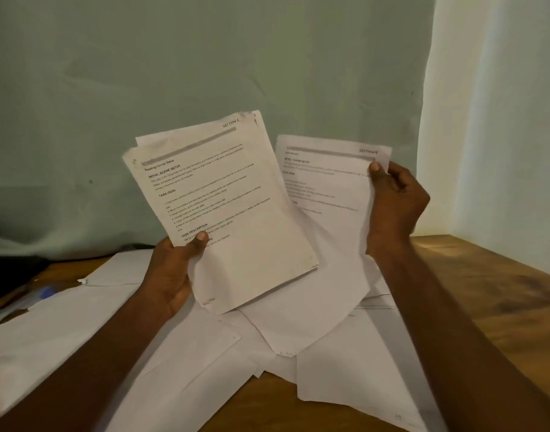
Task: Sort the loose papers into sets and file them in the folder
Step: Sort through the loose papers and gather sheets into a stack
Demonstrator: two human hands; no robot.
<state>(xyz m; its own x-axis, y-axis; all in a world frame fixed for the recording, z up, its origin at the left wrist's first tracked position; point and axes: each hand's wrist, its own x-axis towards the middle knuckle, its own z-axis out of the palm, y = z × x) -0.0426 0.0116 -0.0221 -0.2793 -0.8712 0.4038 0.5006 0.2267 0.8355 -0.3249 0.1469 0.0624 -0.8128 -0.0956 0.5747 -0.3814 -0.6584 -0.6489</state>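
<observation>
Holding a small stack of printed sheets [224, 207] at the centre of the view, the left hand [170, 275] has its grip pinching the stack's lower edge, thumb on top over the text and fingers behind. The top page reads "SECTION 1" at its upper corner and tilts toward one o'clock. At three o'clock from the stack, just beside it and partly behind it, a single printed sheet [326, 179] is raised by the right hand [398, 204], whose grip pinches the sheet's right edge with the thumb on the front. Below both, toward six o'clock, loose white papers [205, 353] lie overlapping across the wooden desk [501, 307]. At nine o'clock, on the desk's left edge, something blue and blurred [46, 291] shows beside the papers; what it is cannot be told. A pale green wall [205, 57] stands behind at twelve o'clock.
</observation>
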